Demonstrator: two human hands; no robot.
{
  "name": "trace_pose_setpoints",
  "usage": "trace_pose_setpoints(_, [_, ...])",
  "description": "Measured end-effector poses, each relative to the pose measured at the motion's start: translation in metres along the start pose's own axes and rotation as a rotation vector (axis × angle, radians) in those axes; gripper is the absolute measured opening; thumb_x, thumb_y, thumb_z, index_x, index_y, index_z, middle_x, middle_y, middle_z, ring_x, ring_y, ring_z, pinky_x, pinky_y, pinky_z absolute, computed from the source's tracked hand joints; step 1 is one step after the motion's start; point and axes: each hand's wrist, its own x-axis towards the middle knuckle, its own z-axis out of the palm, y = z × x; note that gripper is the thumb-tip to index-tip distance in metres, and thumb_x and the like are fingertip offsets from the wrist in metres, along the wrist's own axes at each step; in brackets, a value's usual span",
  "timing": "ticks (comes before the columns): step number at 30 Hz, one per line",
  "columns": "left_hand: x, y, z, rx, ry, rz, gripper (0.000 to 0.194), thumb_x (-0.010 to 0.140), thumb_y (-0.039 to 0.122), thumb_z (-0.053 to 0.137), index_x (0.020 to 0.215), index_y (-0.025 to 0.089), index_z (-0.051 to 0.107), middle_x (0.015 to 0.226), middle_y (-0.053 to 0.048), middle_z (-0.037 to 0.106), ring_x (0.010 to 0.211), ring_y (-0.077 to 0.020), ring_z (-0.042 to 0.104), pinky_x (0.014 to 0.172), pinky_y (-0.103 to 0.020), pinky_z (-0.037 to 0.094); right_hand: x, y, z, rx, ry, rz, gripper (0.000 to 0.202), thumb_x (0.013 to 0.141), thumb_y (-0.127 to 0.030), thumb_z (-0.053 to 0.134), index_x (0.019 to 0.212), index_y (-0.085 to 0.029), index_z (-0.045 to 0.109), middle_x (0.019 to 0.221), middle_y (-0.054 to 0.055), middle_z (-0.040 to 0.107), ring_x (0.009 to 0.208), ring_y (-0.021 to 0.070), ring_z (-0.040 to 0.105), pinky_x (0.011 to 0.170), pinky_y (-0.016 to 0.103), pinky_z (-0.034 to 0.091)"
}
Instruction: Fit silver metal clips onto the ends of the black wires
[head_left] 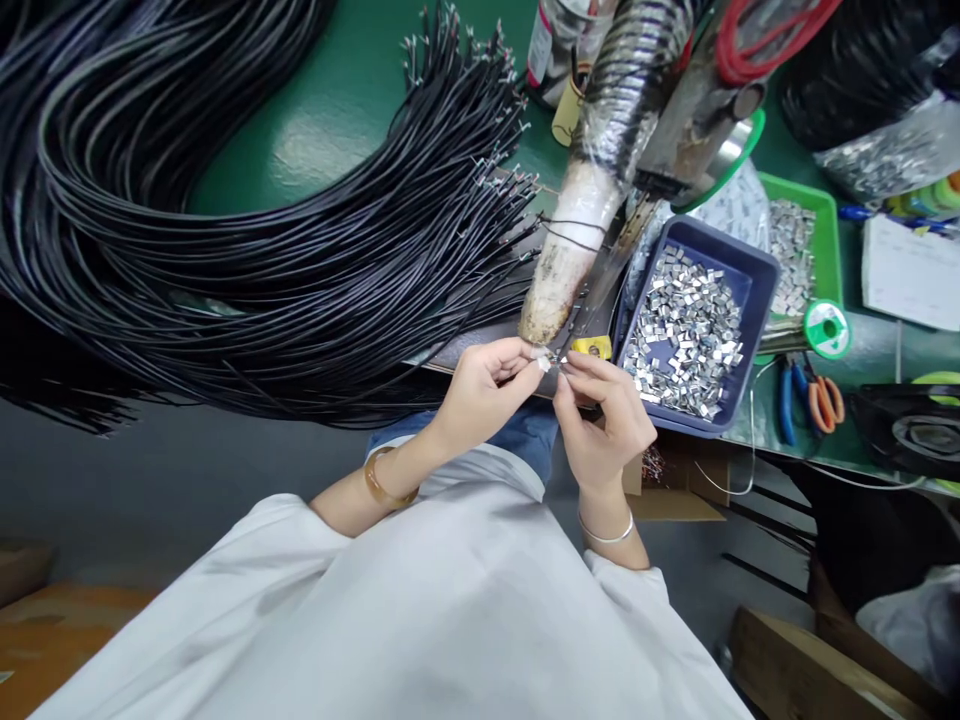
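Observation:
My left hand (491, 390) is closed in a pinch at the bench's front edge, a small whitish-silver piece (543, 362) at its fingertips. Close beside it, my right hand (604, 410) also pinches, with its fingertips almost meeting the left ones. What the right fingers grip is too small and covered to name. Just above both hands hang the dirty white end of a flexible hose (559, 280) and a thin dark metal tool (600, 290) pointing down at the fingertips. To the right of my right hand stands a dark blue tray (757, 262) full of small silvery metal pieces.
Bundled black cables (300, 260) with stripped ends cover the bench's left side. A green tray (825, 225) of metal parts, a solder spool (827, 330), blue-handled pliers (787, 400) and an orange-handled tool (825, 403) lie right. An open cardboard box (682, 495) sits below.

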Motion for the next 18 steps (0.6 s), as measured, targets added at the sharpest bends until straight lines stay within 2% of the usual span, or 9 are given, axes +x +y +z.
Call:
trace_pose_setpoints(4, [-0.002, 0.000, -0.002, 0.064, 0.017, 0.057, 0.014, 0.082, 0.026, 0.068, 0.076, 0.013, 0.071, 0.056, 0.003, 0.050, 0.051, -0.0064, 0.040, 0.050, -0.020, 0.033, 0.002, -0.002, -0.002, 0.002, -0.005, -0.020, 0.022, 0.083, -0.008, 0.071, 0.098, -0.024, 0.067, 0.106, 0.004, 0.077, 0.094, 0.0156, 0.076, 0.084, 0.029, 0.064])
trace_pose_setpoints(9, [-0.002, -0.005, -0.005, 0.070, 0.011, 0.027, 0.011, 0.079, 0.024, 0.070, 0.079, 0.013, 0.074, 0.057, 0.003, 0.052, 0.051, -0.0071, 0.041, 0.049, -0.020, 0.033, -0.001, -0.001, -0.002, -0.012, -0.034, -0.054, 0.017, 0.085, -0.010, 0.069, 0.092, -0.024, 0.062, 0.106, 0.004, 0.077, 0.094, 0.0149, 0.076, 0.079, 0.026, 0.064])
trace_pose_setpoints(13, [-0.002, -0.005, -0.005, 0.047, -0.006, 0.015, 0.010, 0.076, 0.022, 0.070, 0.079, 0.013, 0.074, 0.055, 0.004, 0.049, 0.049, -0.0057, 0.038, 0.048, -0.019, 0.030, -0.005, 0.001, -0.005, 0.071, -0.038, 0.043, 0.015, 0.088, -0.012, 0.065, 0.096, -0.024, 0.060, 0.103, 0.004, 0.077, 0.095, 0.0150, 0.076, 0.078, 0.027, 0.063])
trace_pose_setpoints(16, [-0.003, -0.003, -0.003, 0.000, -0.037, -0.002, 0.009, 0.073, 0.021, 0.069, 0.074, 0.012, 0.071, 0.052, 0.005, 0.048, 0.047, -0.0046, 0.038, 0.045, -0.018, 0.030, -0.007, 0.002, -0.012, 0.122, 0.043, 0.137, 0.015, 0.091, -0.014, 0.062, 0.103, -0.024, 0.062, 0.093, 0.001, 0.077, 0.074, 0.0123, 0.075, 0.064, 0.023, 0.058])
trace_pose_setpoints(18, [-0.005, -0.004, -0.002, 0.003, -0.044, 0.016, 0.008, 0.074, 0.020, 0.068, 0.074, 0.012, 0.070, 0.053, 0.004, 0.052, 0.047, -0.0052, 0.043, 0.047, -0.018, 0.035, -0.006, -0.001, -0.017, 0.021, 0.045, 0.092, 0.017, 0.091, -0.017, 0.064, 0.107, -0.025, 0.065, 0.077, -0.004, 0.073, 0.054, 0.0082, 0.065, 0.055, 0.020, 0.052])
